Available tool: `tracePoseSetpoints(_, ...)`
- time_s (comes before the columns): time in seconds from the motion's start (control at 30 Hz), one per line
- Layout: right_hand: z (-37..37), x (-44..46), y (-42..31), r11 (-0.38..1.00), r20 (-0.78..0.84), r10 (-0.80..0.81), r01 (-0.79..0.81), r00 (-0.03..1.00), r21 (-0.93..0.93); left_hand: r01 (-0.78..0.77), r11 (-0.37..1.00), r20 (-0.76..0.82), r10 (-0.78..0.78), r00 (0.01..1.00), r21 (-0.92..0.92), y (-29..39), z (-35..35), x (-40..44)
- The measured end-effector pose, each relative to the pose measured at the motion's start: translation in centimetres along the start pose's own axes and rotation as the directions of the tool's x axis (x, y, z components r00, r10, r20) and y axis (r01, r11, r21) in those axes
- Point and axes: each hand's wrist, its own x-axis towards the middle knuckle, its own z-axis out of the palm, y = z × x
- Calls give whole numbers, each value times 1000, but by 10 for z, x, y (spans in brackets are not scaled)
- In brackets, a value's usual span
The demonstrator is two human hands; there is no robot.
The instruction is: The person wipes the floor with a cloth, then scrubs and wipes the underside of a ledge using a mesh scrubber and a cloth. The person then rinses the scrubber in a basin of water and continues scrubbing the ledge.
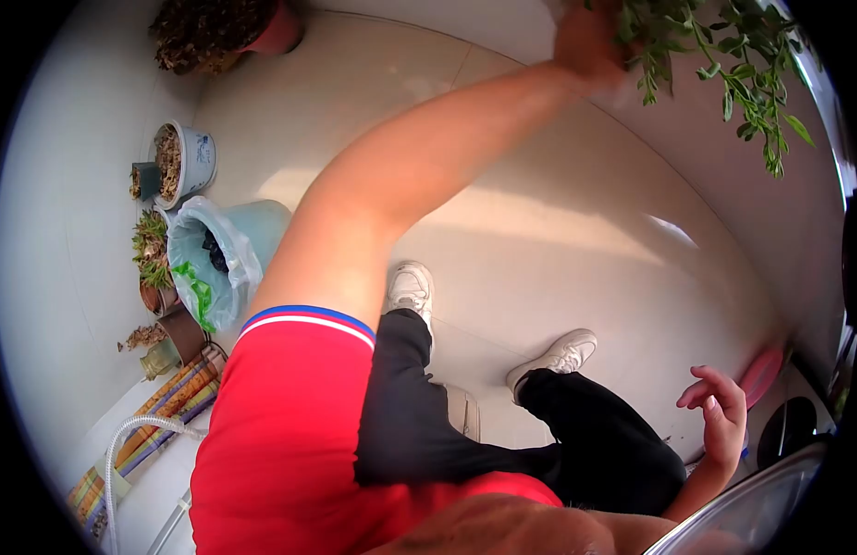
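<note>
My left arm stretches from the red sleeve up across the view. At its end my left hand (pixel 590 46) is blurred and partly hidden, beside a leafy green plant (pixel 757 83) that hangs at the top right. Its fingers cannot be made out, nor whether they hold a stem. Low on the right, my right hand (pixel 720 416) is raised with loosely bent fingers apart and nothing visible in it. A round pink object (pixel 761 375) lies just beyond this hand.
Along the left wall stand a lined bin (pixel 262 231), a white pot (pixel 199 162), small planters and a clear hose (pixel 118 444). A reddish pot (pixel 278 32) with a dry plant is at the top left. My shoes (pixel 567 351) are on the tiled floor (pixel 502 268).
</note>
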Motion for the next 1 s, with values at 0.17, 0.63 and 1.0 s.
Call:
tracePoseSetpoints(0.17, 4, -4, -6, 997, 20, -37, 38, 999, -71, 206, 972, 282, -229, 932, 109, -11, 50, -51)
tracePoseSetpoints(0.63, 0, -25, 30, 991, -10, 10, -11, 1000, -136, 811, 501, -271, -770, 577, 302, -118, -220, -527)
tracePoseSetpoints(1.0, -9, -12, 61, 938, -152, 288, -311, 945, -155, 936, -336, -714, -681, -163, 106, -72, -334, -792)
